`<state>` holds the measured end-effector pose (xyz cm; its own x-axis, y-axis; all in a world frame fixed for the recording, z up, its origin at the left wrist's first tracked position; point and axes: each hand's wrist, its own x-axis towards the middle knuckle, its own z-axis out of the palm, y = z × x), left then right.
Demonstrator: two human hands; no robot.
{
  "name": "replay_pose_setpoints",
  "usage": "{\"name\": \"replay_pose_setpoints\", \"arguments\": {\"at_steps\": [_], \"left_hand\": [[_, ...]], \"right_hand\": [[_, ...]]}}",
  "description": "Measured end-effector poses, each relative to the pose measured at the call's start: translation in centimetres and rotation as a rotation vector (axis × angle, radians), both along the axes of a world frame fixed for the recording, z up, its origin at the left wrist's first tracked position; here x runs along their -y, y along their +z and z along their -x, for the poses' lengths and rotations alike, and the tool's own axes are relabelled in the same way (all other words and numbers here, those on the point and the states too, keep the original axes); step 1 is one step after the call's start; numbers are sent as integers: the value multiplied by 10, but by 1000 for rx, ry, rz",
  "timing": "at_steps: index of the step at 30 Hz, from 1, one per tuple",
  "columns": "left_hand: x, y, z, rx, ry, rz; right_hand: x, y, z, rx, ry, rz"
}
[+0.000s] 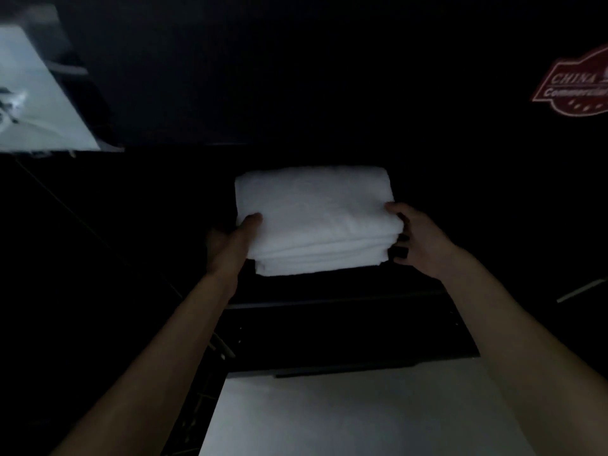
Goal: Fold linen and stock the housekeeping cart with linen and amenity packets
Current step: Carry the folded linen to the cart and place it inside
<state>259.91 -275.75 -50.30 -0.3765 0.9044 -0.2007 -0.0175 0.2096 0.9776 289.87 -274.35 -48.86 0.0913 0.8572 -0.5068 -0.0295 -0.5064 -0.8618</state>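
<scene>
While dim | left hand (230, 240), right hand (416, 240) grip folded linen (316, 218)

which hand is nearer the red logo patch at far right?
Right. The right hand grips the folded white linen's right edge, below-left of the red logo patch; the left hand grips the opposite edge, farther away.

— What is under your hands?
— A dark shelf (329, 311), very dim; its front edge runs between your forearms.
— And on it?
— A folded white linen stack (316, 218), between your left hand (230, 241) and right hand (414, 238); whether it touches the shelf is unclear.
</scene>
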Motion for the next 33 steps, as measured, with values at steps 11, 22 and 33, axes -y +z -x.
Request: {"name": "replay_pose_setpoints", "arguments": {"at_steps": [11,22,33], "left_hand": [[-44,40,-39,-1164,-448,-363],[-42,31,-38,-1287,-615,-272],[83,134,-41,-527,-400,-89]], "right_hand": [[-37,44,76,1295,422,-595],[-31,20,67,1355,509,-578],[68,123,89,663,330,-520]]}}
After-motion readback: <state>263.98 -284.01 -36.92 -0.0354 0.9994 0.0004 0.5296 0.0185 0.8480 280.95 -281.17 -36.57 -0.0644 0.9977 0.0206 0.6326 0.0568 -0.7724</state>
